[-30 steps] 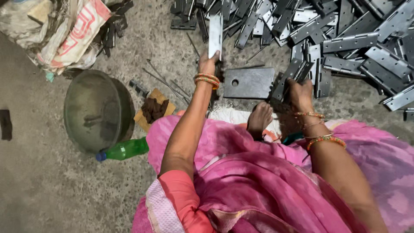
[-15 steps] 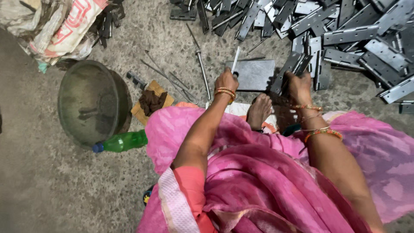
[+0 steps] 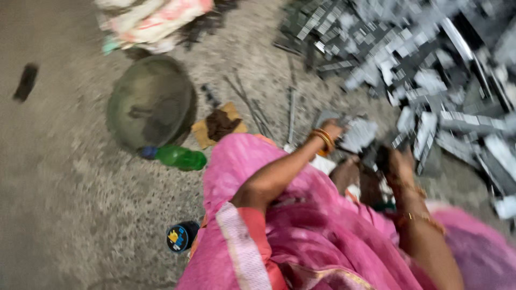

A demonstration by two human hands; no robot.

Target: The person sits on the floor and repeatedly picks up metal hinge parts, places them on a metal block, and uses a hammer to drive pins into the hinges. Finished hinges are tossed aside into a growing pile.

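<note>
While the whole shot is pretty motion-blurred, you can still make out the left hand (image 3: 334, 130) resting on a flat grey metal plate (image 3: 359, 134) on the concrete floor (image 3: 64, 188), though I can't tell whether the fingers are clamped on it or just lying there. The right hand (image 3: 391, 161) sits at about 4 o'clock from the plate; its grip is too smeared to read. A big heap of grey metal strips (image 3: 430, 70) fills 1 o'clock. A round dark metal pan (image 3: 150, 102) and a green plastic bottle (image 3: 181, 157) lie around 9 o'clock.
</note>
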